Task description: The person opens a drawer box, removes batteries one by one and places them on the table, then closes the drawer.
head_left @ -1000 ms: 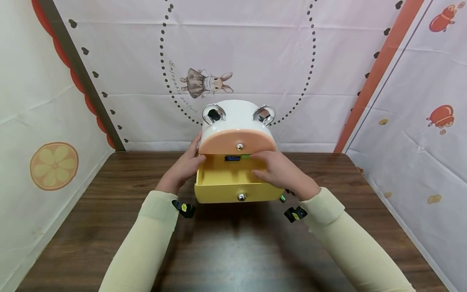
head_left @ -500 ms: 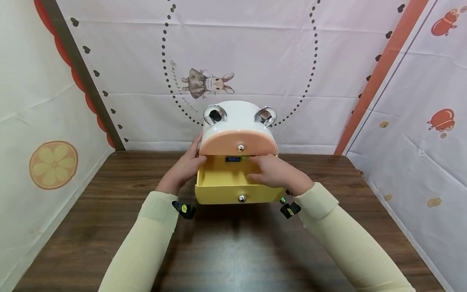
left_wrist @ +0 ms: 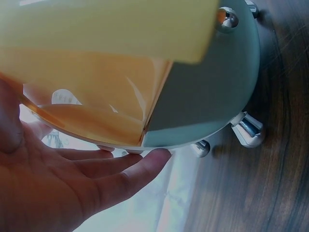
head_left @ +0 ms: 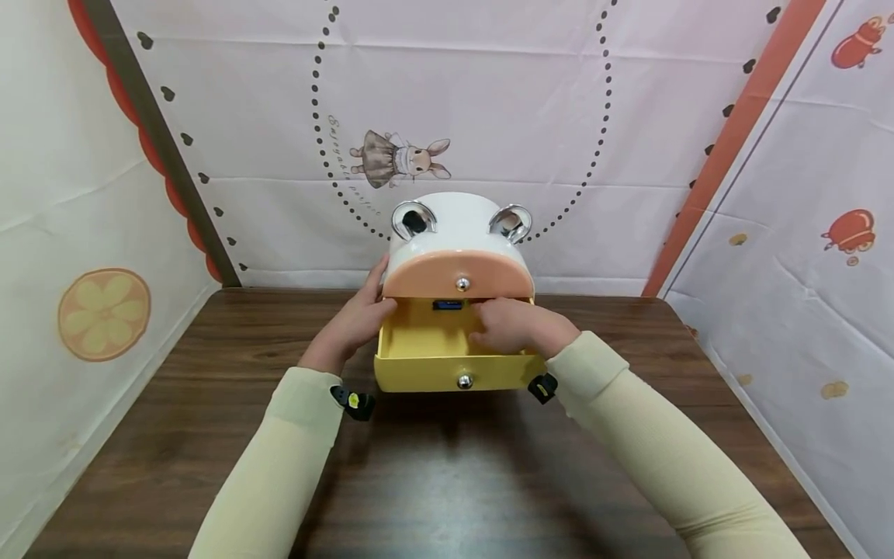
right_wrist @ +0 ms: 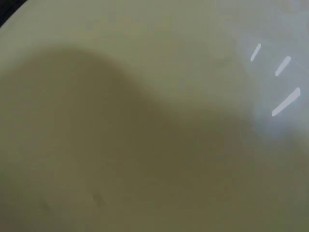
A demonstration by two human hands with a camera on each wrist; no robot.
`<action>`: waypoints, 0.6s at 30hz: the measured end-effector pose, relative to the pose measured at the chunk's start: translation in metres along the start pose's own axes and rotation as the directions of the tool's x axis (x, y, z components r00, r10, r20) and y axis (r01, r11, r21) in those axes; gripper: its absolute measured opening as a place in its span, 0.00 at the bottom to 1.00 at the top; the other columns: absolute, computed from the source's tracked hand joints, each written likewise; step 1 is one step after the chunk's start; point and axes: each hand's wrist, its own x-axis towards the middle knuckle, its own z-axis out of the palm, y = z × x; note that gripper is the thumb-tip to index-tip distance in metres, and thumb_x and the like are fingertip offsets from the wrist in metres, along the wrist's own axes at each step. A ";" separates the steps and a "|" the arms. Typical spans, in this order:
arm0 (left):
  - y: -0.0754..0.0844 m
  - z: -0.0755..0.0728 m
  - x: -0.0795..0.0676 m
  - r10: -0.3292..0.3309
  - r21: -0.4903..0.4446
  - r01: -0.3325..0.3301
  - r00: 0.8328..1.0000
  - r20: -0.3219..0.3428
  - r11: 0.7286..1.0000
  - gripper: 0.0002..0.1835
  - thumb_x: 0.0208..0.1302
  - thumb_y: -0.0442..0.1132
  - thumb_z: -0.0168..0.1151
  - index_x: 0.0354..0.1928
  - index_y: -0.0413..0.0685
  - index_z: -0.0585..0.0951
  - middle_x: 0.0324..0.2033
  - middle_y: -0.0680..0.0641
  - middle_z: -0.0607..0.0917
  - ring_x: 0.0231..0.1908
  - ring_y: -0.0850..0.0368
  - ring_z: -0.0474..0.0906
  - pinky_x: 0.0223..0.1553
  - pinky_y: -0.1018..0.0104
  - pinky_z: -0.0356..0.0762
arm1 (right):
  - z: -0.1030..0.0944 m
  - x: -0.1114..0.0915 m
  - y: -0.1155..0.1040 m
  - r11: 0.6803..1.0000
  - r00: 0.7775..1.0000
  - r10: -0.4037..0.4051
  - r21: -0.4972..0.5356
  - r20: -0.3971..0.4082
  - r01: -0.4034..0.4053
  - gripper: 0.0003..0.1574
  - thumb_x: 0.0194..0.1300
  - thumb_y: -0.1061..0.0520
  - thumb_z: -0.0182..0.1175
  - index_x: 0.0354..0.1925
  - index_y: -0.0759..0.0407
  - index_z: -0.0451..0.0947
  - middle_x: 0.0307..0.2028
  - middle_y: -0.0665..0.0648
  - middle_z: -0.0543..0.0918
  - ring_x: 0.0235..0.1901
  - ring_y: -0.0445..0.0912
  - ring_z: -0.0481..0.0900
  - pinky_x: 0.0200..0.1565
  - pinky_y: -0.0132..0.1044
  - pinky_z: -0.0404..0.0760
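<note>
A small chest of drawers shaped like an animal head has its yellow drawer pulled out. My left hand rests against its left side; in the left wrist view, the left fingers lie along the outer wall with the thumb near the front edge. Inside the drawer is my right hand, bent towards the back, its fingertips partly hidden. A dark blue battery-like cylinder lies at the back, beside a green sliver mostly covered by the right fingers. The right wrist view shows only a blurred yellow surface.
The chest stands on a dark wooden table, near its back edge. A peach upper drawer with a round silver knob is closed above the yellow one. Printed cloth hangs behind and at both sides.
My right hand has moved left and deeper into the drawer, covering most of the green thing. Its wrist now hides the small green thing that showed at the drawer's right. The left hand stays put.
</note>
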 end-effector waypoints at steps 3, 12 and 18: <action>0.011 0.002 -0.007 -0.012 0.003 0.012 1.000 0.012 1.000 0.42 0.62 0.38 0.43 0.68 0.75 0.33 0.70 0.43 0.51 0.67 0.44 0.53 0.63 0.44 0.55 | 0.002 0.003 0.002 1.000 1.000 0.013 -0.025 0.022 -0.012 0.23 0.64 0.47 0.49 0.52 0.58 0.67 0.40 0.55 0.77 0.39 0.46 0.72 0.45 0.39 0.69; 0.017 0.003 -0.012 -0.008 0.007 0.007 1.000 0.012 1.000 0.42 0.62 0.36 0.44 0.70 0.70 0.33 0.69 0.41 0.51 0.65 0.43 0.56 0.62 0.44 0.56 | 0.006 0.010 0.003 0.996 0.999 0.010 -0.085 0.045 -0.006 0.28 0.65 0.48 0.47 0.59 0.60 0.64 0.44 0.59 0.77 0.41 0.47 0.73 0.45 0.40 0.69; 0.001 0.001 -0.001 -0.003 0.022 0.003 1.000 -0.008 1.000 0.42 0.62 0.39 0.45 0.68 0.78 0.34 0.69 0.44 0.52 0.65 0.44 0.57 0.62 0.44 0.56 | 0.005 0.013 0.003 0.993 0.999 0.011 -0.120 0.041 -0.006 0.24 0.63 0.48 0.48 0.53 0.60 0.66 0.34 0.56 0.76 0.34 0.47 0.72 0.40 0.38 0.67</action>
